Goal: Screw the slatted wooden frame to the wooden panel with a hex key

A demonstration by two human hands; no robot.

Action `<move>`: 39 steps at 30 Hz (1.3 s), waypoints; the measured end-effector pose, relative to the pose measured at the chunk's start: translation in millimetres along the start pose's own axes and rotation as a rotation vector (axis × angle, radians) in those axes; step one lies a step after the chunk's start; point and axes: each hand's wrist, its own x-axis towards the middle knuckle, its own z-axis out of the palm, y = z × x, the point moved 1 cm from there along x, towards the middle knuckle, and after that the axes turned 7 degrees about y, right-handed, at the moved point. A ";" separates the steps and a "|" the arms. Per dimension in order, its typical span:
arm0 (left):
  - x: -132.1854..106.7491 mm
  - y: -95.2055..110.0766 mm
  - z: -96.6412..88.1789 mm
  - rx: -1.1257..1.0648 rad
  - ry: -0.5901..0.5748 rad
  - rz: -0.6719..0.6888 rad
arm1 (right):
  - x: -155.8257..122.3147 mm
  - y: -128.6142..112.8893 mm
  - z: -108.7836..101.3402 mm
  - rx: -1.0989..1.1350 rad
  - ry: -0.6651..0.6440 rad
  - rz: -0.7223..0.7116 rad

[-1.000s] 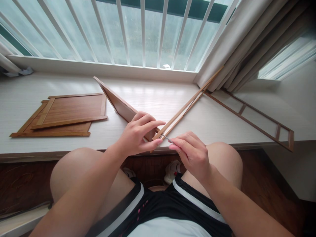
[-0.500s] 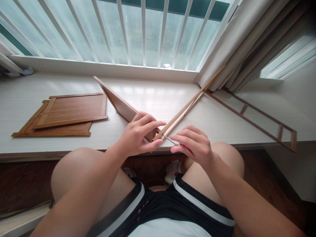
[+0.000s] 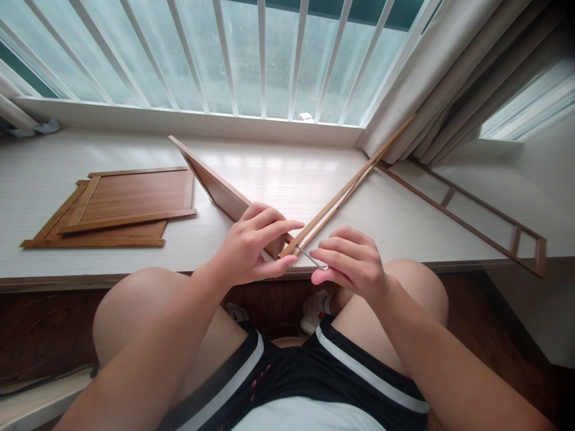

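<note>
My left hand [image 3: 249, 248] is closed around the near end of an upright brown wooden panel [image 3: 215, 185], where it meets a slim wooden frame [image 3: 344, 194]. Its thumb and index finger reach to the frame's end. The panel and frame stand on edge in a V shape. My right hand [image 3: 350, 260] pinches the bent end of a thin metal hex key [image 3: 311, 257] between thumb and fingers. The key's other end meets the frame's near end; the fastener there is too small to make out.
Two framed wooden panels [image 3: 130, 200] lie overlapped on the white window ledge [image 3: 251, 152] to the left. A ladder-like wooden frame [image 3: 449, 197] lies at the right, past the upright frame. A grey curtain [image 3: 431, 78] hangs behind it. My knees are against the ledge's front edge.
The bent end of the hex key has shifted slightly down in my right fingers. My left hand stays at the corner. The view has moved very slightly.
</note>
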 end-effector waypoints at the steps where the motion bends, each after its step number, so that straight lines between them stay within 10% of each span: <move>1: 0.0 0.0 0.1 0.001 0.000 0.000 | -0.2 -0.3 0.0 0.001 -0.001 0.002; 13: 0.6 0.1 0.7 -0.004 0.003 0.013 | -2.8 -3.0 6.4 0.045 0.025 0.052; 24: 1.0 0.2 1.2 0.012 0.003 -0.004 | -11.8 -27.7 24.5 0.189 0.189 0.379; 39: 0.9 -1.3 0.6 0.011 -0.016 -0.010 | -6.9 -26.1 11.3 0.122 0.083 0.312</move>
